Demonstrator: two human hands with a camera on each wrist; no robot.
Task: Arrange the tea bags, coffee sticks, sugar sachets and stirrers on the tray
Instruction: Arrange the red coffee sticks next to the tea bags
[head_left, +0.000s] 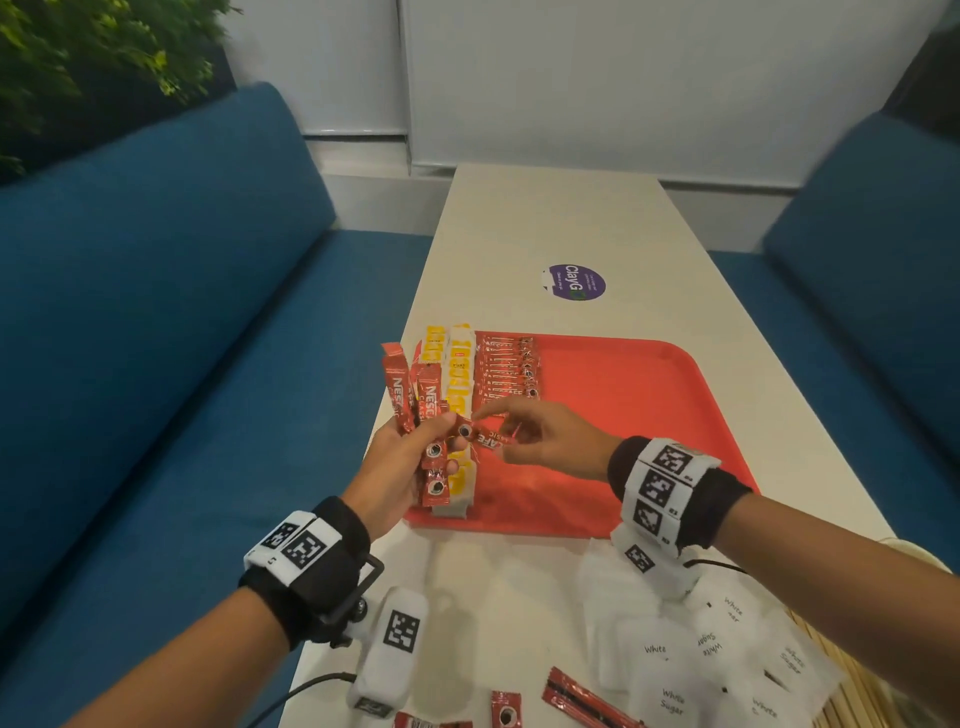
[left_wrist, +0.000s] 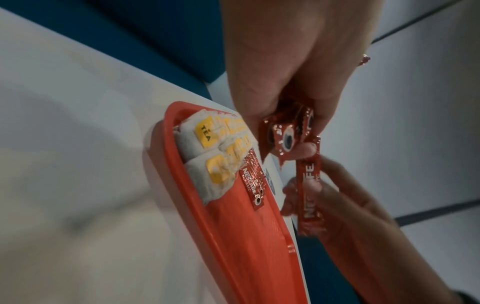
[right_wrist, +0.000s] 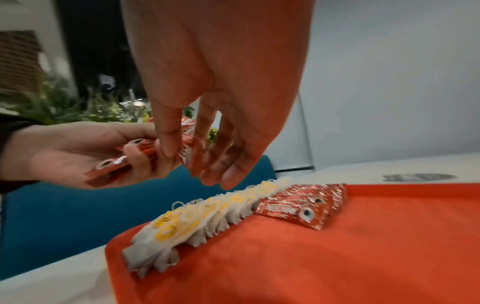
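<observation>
Coffee sticks (head_left: 418, 415) fan from the left hand (head_left: 400, 467), which grips them above the red tray's (head_left: 649, 415) left edge, while the right hand (head_left: 545, 441) pinches one stick (head_left: 488, 439) beside the rows of tea bags (head_left: 460, 374).

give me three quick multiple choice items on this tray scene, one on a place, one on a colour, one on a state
1. Where do the tea bags lie?
A. along the tray's left edge
B. on the sofa
C. on the purple sticker

2. What colour is the tray?
A. blue
B. red
C. white

3. What is the left hand doing?
A. resting flat
B. hanging idle
C. gripping a bunch of coffee sticks

Answers: 1 A, their row runs along the left rim; 2 B, its bare floor is red; 3 C, the fingers curl round red sticks.
</observation>
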